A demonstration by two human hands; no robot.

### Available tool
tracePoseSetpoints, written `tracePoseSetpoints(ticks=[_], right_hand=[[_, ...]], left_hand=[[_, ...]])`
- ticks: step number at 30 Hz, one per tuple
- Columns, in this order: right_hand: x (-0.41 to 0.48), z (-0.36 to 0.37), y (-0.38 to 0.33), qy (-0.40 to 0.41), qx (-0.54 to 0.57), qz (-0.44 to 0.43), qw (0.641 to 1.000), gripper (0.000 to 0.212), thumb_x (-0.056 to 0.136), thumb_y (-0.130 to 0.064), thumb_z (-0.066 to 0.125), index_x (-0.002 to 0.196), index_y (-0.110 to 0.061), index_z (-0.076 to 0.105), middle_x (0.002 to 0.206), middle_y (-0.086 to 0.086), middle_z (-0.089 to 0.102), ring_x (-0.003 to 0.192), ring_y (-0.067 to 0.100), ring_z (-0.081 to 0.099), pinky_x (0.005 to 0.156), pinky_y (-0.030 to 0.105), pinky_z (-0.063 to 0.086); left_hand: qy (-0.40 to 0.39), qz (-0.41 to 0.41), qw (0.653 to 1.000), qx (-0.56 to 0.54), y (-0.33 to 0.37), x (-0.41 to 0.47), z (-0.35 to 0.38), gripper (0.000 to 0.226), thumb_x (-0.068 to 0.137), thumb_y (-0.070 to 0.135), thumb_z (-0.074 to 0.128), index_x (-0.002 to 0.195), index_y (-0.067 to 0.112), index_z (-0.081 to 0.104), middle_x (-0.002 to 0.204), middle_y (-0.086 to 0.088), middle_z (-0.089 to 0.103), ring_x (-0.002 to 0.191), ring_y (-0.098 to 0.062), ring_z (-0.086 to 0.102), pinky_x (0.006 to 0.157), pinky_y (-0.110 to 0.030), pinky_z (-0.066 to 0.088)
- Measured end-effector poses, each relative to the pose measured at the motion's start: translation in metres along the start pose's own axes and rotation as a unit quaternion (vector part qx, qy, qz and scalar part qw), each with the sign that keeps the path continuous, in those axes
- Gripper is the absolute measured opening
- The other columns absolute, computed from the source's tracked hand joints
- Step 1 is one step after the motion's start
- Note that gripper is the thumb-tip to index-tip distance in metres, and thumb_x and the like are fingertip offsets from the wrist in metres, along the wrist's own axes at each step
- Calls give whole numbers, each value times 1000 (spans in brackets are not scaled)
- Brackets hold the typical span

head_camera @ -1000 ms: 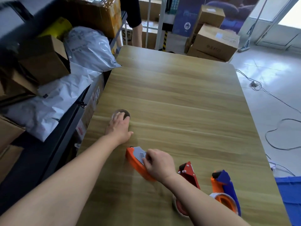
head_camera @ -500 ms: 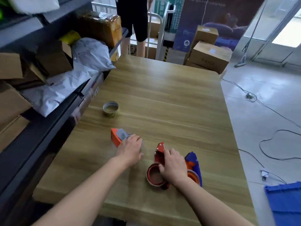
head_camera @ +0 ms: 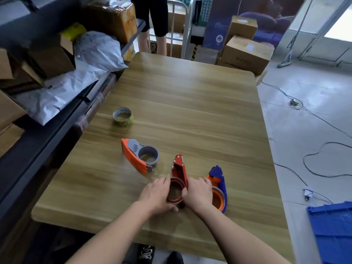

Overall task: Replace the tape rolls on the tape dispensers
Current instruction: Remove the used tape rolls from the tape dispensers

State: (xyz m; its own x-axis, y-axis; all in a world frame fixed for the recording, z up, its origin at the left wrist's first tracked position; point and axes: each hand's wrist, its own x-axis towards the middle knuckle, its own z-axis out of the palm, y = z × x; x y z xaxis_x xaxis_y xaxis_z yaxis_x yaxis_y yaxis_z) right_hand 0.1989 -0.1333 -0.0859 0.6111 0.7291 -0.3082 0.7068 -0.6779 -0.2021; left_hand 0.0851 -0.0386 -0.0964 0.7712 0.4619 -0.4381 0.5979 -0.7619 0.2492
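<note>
Left hand [head_camera: 155, 195] is now shifted off the orange-grey dispenser [head_camera: 140, 156] and onto the red dispenser [head_camera: 180, 168], already held by the right hand [head_camera: 199, 192].

Table [head_camera: 190, 103]: all task items are grouped toward the near edge, left of centre.

Orange-grey dispenser: lies flat, untouched, toward the near-left. Its grey hub appears bare.

Blue-orange dispenser [head_camera: 219, 189]: just right of the red one, with a roll seated in it.

Red dispenser: sits between the other two, nose pointed at the far edge. It is gripped on its right side by the right hand, thumb against the rim of the fitted roll [head_camera: 174, 193].

Fitted roll: cupped from the left by the left hand, fingers curved round it, thumb at its near side.

Loose tape roll [head_camera: 122, 117]: lies flat near the left edge, well apart. Whether it is new or spent cannot be told.

Step judged in hand: stripping the roll off the red dispenser. Next move probably calls for the frame to be pinned down while the roll is worked off the hub.
</note>
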Motion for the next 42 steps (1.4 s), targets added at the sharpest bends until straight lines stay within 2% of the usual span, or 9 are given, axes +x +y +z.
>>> tracePoseSetpoints(ticks=[5, 10, 14, 16, 21, 26, 30, 35, 42], right_hand=[[0, 2, 0, 3, 99, 1, 995, 17, 88, -29, 50, 90, -19, 64, 87, 1, 68, 86, 20, 61, 86, 38, 53], [0, -9, 1, -11, 243, 23, 970, 5, 85, -25, 58, 85, -24, 63, 77, -7, 66, 71, 10, 63, 65, 27, 55], [9, -30, -3, -56, 515, 100, 849, 19, 80, -5, 60, 95, -16, 61, 84, 1, 72, 75, 17, 68, 57, 19, 54], [13, -41, -6, -98, 582, 116, 798, 27, 78, 2, 56, 99, -16, 57, 82, 6, 73, 68, 20, 65, 59, 29, 55], [17, -61, -9, -162, 626, 124, 753, 44, 79, 2, 53, 114, -24, 53, 89, 9, 65, 72, 18, 54, 68, 33, 43], [15, -82, -8, -225, 687, 108, 682, 22, 83, 7, 49, 102, -1, 58, 76, 8, 55, 68, 18, 55, 65, 29, 48], [13, -91, -7, -213, 746, 97, 623, 29, 86, 3, 54, 115, -3, 53, 82, 10, 55, 71, 20, 54, 68, 33, 47], [16, -100, -9, -213, 764, 84, 603, 28, 84, -2, 60, 110, -10, 54, 80, 11, 57, 71, 24, 57, 76, 42, 50], [19, -103, -14, -218, 764, 75, 603, 32, 83, -25, 69, 111, -16, 57, 84, 6, 61, 79, 21, 62, 79, 40, 52]], left_hand=[[1, -17, 996, -87, 0, 10, 1, 103, 68, 53, 72, 147, 22, 15, 128, -5, 40, 119, -25, 48, 96, -38, 43], [17, -22, 976, -216, -8, 10, -9, 91, 63, 49, 74, 138, 31, 27, 124, -1, 34, 114, -20, 53, 94, -32, 45], [56, -6, 958, -280, -9, 9, -24, 91, 59, 48, 75, 136, 31, 30, 121, 4, 33, 111, -14, 51, 92, -23, 42], [81, 0, 957, -278, -9, 10, -33, 89, 59, 48, 76, 134, 32, 32, 119, 5, 35, 108, -11, 51, 91, -22, 42], [85, 29, 954, -285, -6, 5, -57, 86, 57, 53, 75, 132, 36, 36, 119, 6, 39, 110, -7, 51, 100, -28, 44], [81, 52, 957, -272, -1, -1, -82, 94, 59, 48, 77, 139, 35, 30, 128, 4, 42, 121, -9, 46, 105, -30, 41], [188, 81, 955, -216, 5, -11, -98, 62, 65, 45, 79, 119, 34, 49, 136, 5, 41, 128, -12, 41, 103, -34, 42], [341, 155, 926, -34, 9, -25, -113, 22, 76, 33, 75, 76, 11, 71, 94, -6, 66, 94, -27, 59, 76, -42, 50], [338, 160, 922, -104, 0, -32, -115, 9, 83, 4, 62, 84, 6, 71, 90, -7, 67, 97, -24, 59, 80, -36, 51]])
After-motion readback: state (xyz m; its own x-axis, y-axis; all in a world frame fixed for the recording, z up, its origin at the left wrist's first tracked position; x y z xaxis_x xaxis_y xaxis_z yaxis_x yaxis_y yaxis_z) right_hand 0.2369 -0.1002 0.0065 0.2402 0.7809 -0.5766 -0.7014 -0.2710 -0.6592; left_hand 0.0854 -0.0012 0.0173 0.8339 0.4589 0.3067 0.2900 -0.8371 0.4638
